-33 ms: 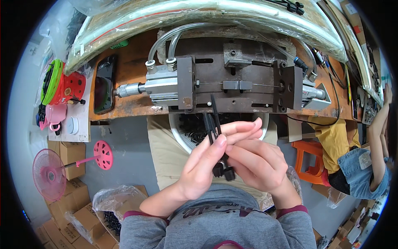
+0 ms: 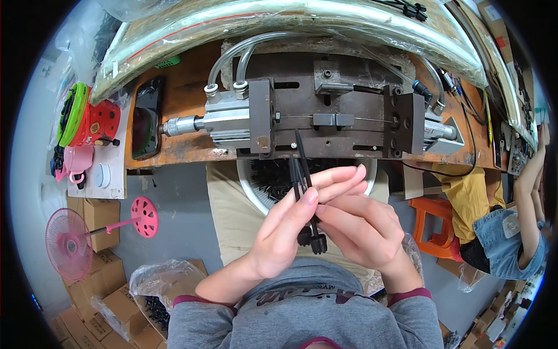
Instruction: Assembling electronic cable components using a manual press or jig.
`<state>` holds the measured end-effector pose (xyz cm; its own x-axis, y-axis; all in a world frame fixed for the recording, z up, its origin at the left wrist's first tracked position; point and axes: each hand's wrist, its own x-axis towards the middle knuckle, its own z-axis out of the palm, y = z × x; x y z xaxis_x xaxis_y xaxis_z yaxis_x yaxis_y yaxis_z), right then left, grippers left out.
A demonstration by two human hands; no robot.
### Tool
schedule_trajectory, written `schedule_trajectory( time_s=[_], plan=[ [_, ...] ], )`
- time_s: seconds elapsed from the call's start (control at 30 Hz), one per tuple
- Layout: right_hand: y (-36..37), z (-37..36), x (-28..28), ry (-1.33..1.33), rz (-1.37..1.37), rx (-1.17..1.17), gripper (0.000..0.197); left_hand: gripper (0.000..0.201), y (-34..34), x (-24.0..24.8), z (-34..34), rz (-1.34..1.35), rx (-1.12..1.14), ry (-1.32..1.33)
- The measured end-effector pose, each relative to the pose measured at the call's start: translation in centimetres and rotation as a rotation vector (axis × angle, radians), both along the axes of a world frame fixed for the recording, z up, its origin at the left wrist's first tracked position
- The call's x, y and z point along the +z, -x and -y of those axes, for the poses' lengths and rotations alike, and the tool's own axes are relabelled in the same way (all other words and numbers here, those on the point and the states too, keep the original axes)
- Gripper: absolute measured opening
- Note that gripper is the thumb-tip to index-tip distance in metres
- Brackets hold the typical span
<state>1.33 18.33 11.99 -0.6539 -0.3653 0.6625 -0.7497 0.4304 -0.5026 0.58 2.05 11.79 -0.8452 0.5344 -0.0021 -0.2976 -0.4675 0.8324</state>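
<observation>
Over my lap, my left hand [image 2: 278,238] pinches several thin black rods between thumb and fingers. One rod [image 2: 300,150] tapers to a point at its far end; beside it a shorter one [image 2: 294,173] looks ribbed like a spiral brush. Dark knobbed ends [image 2: 318,244] stick out below, toward my body. My right hand [image 2: 366,230] is closed against the same rods, fingertips at their middle and partly hidden. Just beyond, a white tub [image 2: 249,195] full of similar black pieces sits between my legs, under the bench edge.
A metal clamping fixture [image 2: 360,134] with air cylinders [image 2: 229,119] and clear hoses spans the wooden bench. A phone [image 2: 146,119] lies at left, near a red basket [image 2: 104,125]. A pink fan [image 2: 70,247] and cartons stand lower left. At right are an orange stool [image 2: 433,227] and another person [image 2: 511,238].
The rods' knobbed ends have shifted and turned slightly in my fingers. Both hands stay nearly in place.
</observation>
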Motion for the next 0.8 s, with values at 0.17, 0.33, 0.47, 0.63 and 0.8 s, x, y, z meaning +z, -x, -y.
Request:
schedule_trajectory(
  time_s=[0.17,0.33,0.47,0.63,0.8],
  plan=[
    [-0.1,-0.8,0.2,-0.015,0.072,-0.071,0.036,0.052,-0.2,0.5,0.3,-0.013,0.097,0.152],
    [1.6,-1.6,0.2,-0.164,0.127,-0.195,0.033,0.031,-0.2,-0.9,1.6,-0.234,0.326,0.301],
    [2.5,-1.2,0.0,-0.401,0.083,-0.194,0.024,0.026,-0.1,0.3,2.0,-0.092,0.285,0.295],
    [3.4,-0.5,1.0,-0.507,0.099,-0.297,0.029,0.036,0.2,0.0,2.0,0.003,0.253,0.155],
    [3.2,-0.1,1.7,-0.575,0.158,-0.338,0.025,0.054,0.5,0.5,1.9,0.126,0.215,0.054]
  ],
)
